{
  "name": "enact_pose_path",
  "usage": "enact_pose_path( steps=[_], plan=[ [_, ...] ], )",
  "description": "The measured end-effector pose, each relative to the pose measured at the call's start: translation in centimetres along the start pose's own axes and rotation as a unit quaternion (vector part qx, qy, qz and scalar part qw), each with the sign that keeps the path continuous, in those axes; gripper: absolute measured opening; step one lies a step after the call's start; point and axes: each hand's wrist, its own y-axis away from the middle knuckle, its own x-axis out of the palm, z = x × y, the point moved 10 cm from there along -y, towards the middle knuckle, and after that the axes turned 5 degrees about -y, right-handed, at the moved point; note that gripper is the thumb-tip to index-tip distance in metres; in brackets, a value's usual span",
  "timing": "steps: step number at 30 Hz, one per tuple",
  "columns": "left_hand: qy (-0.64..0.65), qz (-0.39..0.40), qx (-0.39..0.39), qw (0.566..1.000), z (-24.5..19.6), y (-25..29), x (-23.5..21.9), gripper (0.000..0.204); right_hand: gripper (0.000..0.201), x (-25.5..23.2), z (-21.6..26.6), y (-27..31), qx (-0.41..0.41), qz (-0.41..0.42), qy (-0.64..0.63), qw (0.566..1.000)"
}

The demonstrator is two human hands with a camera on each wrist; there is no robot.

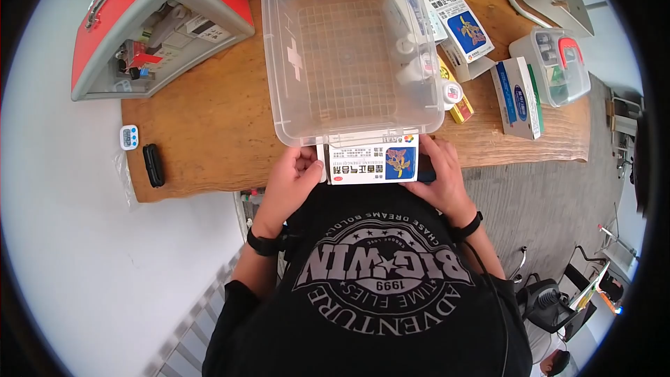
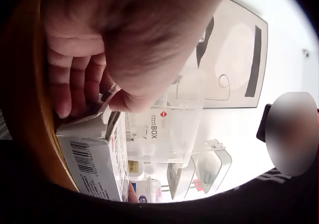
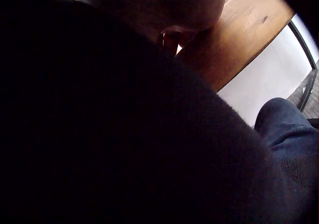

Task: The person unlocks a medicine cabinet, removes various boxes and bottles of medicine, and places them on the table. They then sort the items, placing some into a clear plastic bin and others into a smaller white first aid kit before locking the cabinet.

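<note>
A white medicine box with a blue picture panel lies at the table's front edge, against the clear plastic bin. My left hand pinches the flap at the box's left end between thumb and curled fingers. In the left wrist view that hand grips the raised flap of the box, beside a barcode. At the other end my right hand holds the box with thumb and fingers. The right wrist view is mostly dark, with part of the right hand at the top.
A red and grey cabinet stands at the left, with a timer and a black case in front. Right of the bin are another blue-panelled box, a white bottle, an upright box and a lidded clear container.
</note>
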Motion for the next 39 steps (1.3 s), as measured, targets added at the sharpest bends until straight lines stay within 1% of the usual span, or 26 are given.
enact_pose_path(
  steps=[2, 4, 10, 12, 14, 16, 18, 20, 21, 23, 24, 26, 28, 29, 30, 31, 32, 34, 35, 37, 39],
  plan=[
    [-0.009, 0.010, -0.008, 1.000, 0.0, 0.0, 0.3, 0.023, 0.100, 0.0, -0.1, 0.1, 0.001, 0.000, 0.000, 1.000],
    [0.059, 0.026, -0.014, 0.998, -1.1, 0.2, 1.4, 0.024, 0.099, 0.1, 0.0, 0.0, 0.003, 0.001, -0.001, 1.000],
    [0.090, 0.062, -0.018, 0.994, -0.3, 0.0, 1.5, 0.027, 0.097, -0.1, 0.0, -0.1, 0.008, -0.002, -0.003, 1.000],
    [0.075, 0.058, -0.013, 0.995, -0.5, -0.1, 1.8, 0.028, 0.097, -0.4, 0.2, -0.2, 0.008, -0.003, -0.005, 1.000],
    [0.061, 0.055, -0.009, 0.997, -0.9, 0.0, 1.9, 0.029, 0.094, -0.7, 0.6, -0.4, 0.012, 0.015, -0.036, 0.999],
    [-0.012, 0.054, -0.024, 0.998, -1.3, 0.0, 2.0, 0.031, 0.091, -1.3, 1.3, -0.7, 0.009, 0.022, -0.053, 0.998],
    [-0.016, 0.055, -0.013, 0.998, -2.3, 0.2, 2.3, 0.032, 0.089, -1.5, 1.9, -0.7, 0.001, 0.030, -0.071, 0.997],
    [-0.022, 0.056, -0.002, 0.998, -3.2, 0.4, 2.6, 0.034, 0.078, -1.1, 0.9, -0.2, 0.075, 0.040, -0.091, 0.992],
    [-0.030, 0.048, -0.001, 0.998, -3.5, 0.4, 2.6, 0.032, 0.078, -1.1, 1.1, -0.3, 0.074, 0.038, -0.091, 0.992],
    [-0.040, 0.042, 0.000, 0.998, -3.4, 0.5, 2.5, 0.029, 0.071, -0.6, 0.9, -0.1, 0.129, 0.047, -0.154, 0.978],
    [-0.038, 0.042, 0.002, 0.998, -3.0, 0.5, 2.1, 0.025, 0.071, -0.6, 1.2, -0.3, 0.130, 0.045, -0.155, 0.978],
    [-0.037, 0.044, 0.005, 0.998, -3.0, 0.6, 1.9, 0.021, 0.069, -0.4, 1.7, -0.9, 0.122, 0.053, -0.211, 0.968],
    [-0.017, 0.002, -0.006, 1.000, -2.9, 0.8, 1.0, 0.021, 0.071, -0.3, 1.8, -1.0, 0.115, 0.054, -0.218, 0.968],
    [-0.019, 0.002, -0.006, 1.000, -2.8, 0.9, 1.0, 0.021, 0.073, -0.3, 2.0, -1.1, 0.108, 0.057, -0.224, 0.967],
    [0.003, -0.020, 0.042, 0.999, -3.3, 0.9, 0.7, 0.019, 0.073, -0.3, 2.0, -1.2, 0.108, 0.056, -0.224, 0.967],
    [0.026, -0.041, 0.089, 0.995, -3.9, 1.1, 0.3, 0.019, 0.075, -0.4, 2.6, -1.3, 0.081, 0.060, -0.218, 0.971],
    [0.025, -0.042, 0.089, 0.995, -4.1, 1.4, 0.1, 0.019, 0.078, -0.5, 3.1, -1.4, 0.055, 0.063, -0.212, 0.974],
    [0.057, 0.001, 0.006, 0.998, -3.0, 1.8, 0.3, 0.015, 0.079, -0.8, 3.6, -1.5, 0.042, 0.068, -0.210, 0.974],
    [0.056, 0.002, 0.006, 0.998, -2.9, 1.8, 0.0, 0.015, 0.081, -0.8, 3.9, -1.5, 0.030, 0.073, -0.208, 0.975],
    [0.069, 0.037, -0.052, 0.996, -1.7, 2.0, 0.4, 0.013, 0.081, -0.9, 3.8, -1.2, 0.021, 0.077, -0.211, 0.974],
    [0.075, 0.045, -0.053, 0.995, -0.8, 1.7, 0.5, 0.013, 0.081, -1.0, 3.9, -1.0, 0.011, 0.079, -0.210, 0.974]
  ],
)
